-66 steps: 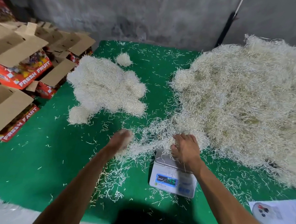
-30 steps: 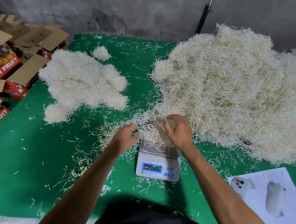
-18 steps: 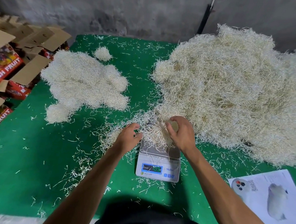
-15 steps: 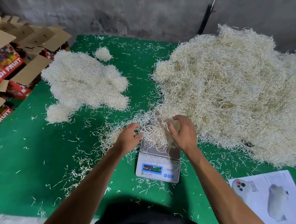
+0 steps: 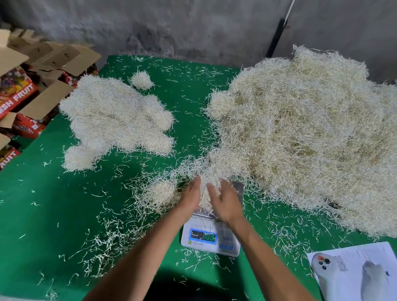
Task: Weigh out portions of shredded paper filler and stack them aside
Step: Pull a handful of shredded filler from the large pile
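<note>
You have one scale [image 5: 210,239], one big heap of shredded paper [image 5: 313,135] far right, one pile of weighed portions [image 5: 116,120] far left. Your left hand [image 5: 190,197] and right hand [image 5: 227,204] face each other, cupping a wad of filler [image 5: 208,187] over the scale's platform. Bare green mat [image 5: 35,222] lies open at left.

Green table [image 5: 39,222]: filler heap [image 5: 308,133], portions [image 5: 116,118], scale [image 5: 211,240], leaflet [image 5: 359,274].
</note>
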Demonstrator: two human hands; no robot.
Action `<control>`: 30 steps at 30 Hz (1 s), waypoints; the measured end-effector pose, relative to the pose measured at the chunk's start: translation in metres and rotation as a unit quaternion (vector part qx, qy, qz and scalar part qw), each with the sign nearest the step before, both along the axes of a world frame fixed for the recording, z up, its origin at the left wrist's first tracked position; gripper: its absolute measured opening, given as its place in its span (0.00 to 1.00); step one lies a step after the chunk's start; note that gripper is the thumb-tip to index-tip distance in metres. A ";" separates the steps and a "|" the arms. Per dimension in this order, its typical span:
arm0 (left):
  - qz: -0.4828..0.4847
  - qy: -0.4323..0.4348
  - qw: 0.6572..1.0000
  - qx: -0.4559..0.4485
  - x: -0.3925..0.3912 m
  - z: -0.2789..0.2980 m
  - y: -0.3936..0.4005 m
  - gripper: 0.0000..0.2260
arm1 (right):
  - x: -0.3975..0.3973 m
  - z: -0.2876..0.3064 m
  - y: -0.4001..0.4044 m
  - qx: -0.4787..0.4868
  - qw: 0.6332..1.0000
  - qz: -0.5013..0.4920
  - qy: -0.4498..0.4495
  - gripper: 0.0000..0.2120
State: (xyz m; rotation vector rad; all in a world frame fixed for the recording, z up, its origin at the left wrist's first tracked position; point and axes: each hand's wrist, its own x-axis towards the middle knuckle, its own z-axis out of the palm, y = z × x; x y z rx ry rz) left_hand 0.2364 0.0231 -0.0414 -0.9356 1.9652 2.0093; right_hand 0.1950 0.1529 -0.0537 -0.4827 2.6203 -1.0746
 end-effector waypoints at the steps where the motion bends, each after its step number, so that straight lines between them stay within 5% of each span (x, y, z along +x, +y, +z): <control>1: 0.031 -0.008 0.998 0.049 -0.002 0.001 0.005 0.28 | 0.008 -0.001 -0.010 -0.018 1.000 0.009 -0.020 0.36; 5: 0.150 -0.035 0.950 0.272 -0.006 0.012 -0.007 0.32 | 0.019 0.011 -0.031 -0.146 0.985 -0.009 -0.094 0.30; 7: 0.157 -0.037 0.946 0.281 -0.009 0.016 -0.019 0.32 | 0.016 0.020 -0.034 -0.163 0.983 -0.001 -0.078 0.32; 11: 0.139 -0.006 0.932 0.334 -0.010 0.044 -0.017 0.23 | 0.004 0.039 -0.050 -0.153 0.984 -0.006 0.095 0.31; 15: 0.057 -0.066 0.926 0.366 -0.017 0.081 -0.026 0.28 | -0.027 0.060 -0.051 -0.243 0.968 -0.053 -0.020 0.36; 17: 0.146 -0.010 0.919 0.366 -0.023 0.109 -0.038 0.32 | -0.028 0.064 -0.048 -0.234 0.971 -0.039 -0.017 0.29; 19: 0.233 0.024 0.896 0.379 -0.031 0.109 -0.046 0.24 | -0.014 0.066 -0.057 -0.250 0.968 -0.009 0.031 0.17; 22: 0.127 -0.029 0.990 0.053 -0.015 0.096 -0.036 0.20 | -0.004 0.082 -0.085 -0.239 0.956 0.052 0.160 0.20; 25: -0.046 -0.010 0.996 -0.075 -0.016 0.092 -0.035 0.21 | -0.030 0.101 -0.086 -0.203 0.967 0.032 0.152 0.23; 27: 0.061 0.051 0.984 0.158 -0.036 0.114 -0.047 0.15 | -0.043 0.099 -0.072 -0.196 0.969 0.047 0.145 0.18; 28: 0.130 0.082 0.941 0.300 -0.040 0.116 -0.054 0.13 | -0.041 0.095 -0.068 -0.205 0.965 0.067 0.151 0.15; 30: 0.216 0.094 0.891 0.387 -0.038 0.105 -0.061 0.15 | -0.027 0.091 -0.072 -0.229 0.949 0.108 0.188 0.14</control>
